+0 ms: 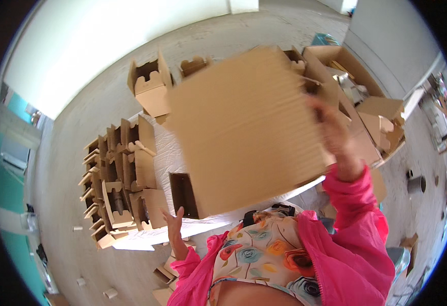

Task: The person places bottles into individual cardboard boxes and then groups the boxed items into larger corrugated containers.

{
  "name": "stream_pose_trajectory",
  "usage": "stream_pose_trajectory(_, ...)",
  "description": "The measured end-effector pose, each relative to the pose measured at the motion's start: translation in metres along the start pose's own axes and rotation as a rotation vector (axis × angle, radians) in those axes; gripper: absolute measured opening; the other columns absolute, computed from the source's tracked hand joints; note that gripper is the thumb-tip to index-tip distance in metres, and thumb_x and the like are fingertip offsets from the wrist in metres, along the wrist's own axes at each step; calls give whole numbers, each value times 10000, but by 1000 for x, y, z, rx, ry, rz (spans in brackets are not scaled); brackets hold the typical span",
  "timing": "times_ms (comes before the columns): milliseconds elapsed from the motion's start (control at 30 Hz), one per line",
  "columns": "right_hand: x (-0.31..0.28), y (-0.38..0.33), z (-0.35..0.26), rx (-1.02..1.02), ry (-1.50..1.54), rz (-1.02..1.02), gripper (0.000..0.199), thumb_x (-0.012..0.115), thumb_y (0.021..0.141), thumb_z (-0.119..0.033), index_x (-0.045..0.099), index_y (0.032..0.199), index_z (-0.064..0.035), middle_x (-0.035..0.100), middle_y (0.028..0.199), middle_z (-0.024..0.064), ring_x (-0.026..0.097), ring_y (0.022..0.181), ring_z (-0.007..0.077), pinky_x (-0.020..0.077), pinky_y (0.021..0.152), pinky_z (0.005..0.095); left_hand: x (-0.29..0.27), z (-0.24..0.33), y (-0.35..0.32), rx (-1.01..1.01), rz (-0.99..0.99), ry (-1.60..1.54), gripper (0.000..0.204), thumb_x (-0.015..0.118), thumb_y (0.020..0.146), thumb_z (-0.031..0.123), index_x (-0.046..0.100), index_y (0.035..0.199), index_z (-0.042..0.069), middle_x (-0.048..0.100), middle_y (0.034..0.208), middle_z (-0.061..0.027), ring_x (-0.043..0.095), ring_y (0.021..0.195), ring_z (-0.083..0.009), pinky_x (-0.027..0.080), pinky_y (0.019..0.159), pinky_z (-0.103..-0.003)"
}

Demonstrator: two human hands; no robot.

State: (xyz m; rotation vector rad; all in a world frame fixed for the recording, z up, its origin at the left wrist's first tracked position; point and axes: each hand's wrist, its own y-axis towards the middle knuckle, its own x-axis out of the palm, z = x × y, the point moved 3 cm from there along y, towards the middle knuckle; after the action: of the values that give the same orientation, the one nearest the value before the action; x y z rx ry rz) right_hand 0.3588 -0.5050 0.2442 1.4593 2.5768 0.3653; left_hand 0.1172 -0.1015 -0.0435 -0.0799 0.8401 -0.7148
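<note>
A large brown cardboard panel [249,132] fills the middle of the view, raised over the table and smeared by motion. At its right edge is my right hand [333,127], blurred, with the fingers closed on the cardboard. My left hand [175,224] is open and holds nothing, thumb and fingers apart, just below a narrow open cardboard box [183,195]. This dark-sided box touches the panel's lower left edge in the picture; whether the two are joined, I cannot tell.
Rows of open cardboard boxes [126,173] stand on the left of the white-covered table [167,153]. Another open box [152,92] is at the far left. A big carton [371,81] with wrapped things sits at the right. Tube pieces [416,184] lie on the floor.
</note>
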Motion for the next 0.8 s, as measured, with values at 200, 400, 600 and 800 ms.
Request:
stream_pose_trajectory(200,-139,13,-49,-285,-107,274,368,405,839,-132,407,1188,-16,470,1152,96,445,1035,178,374,857,295,-18,177,21,692,348,92,673,642,718,174,282,1253,-17,332,1253,-239,328,1152,-363,279,957,-415)
stream_pose_trajectory(400,-307,76,-24,-52,-350,678,359,483,799,25,476,1141,-82,546,1059,51,560,901,157,499,725,285,28,337,120,1003,357,67,611,630,711,119,326,1216,-43,379,1208,-257,372,1129,-367,325,935,-378)
stream_pose_trajectory(600,-435,93,-8,-139,-458,724,364,502,794,-4,464,1150,-66,527,1099,69,541,938,189,517,699,316,33,412,179,1253,705,414,747,675,637,136,276,1249,-23,380,1211,-245,370,1127,-369,350,905,-414)
stream_pose_trajectory(800,-431,104,-4,-146,-1655,616,485,482,729,35,426,1192,-99,517,1143,98,524,1005,246,458,801,345,47,427,197,674,215,950,498,655,594,294,566,1011,36,488,1104,-160,453,1011,-283,402,781,-448)
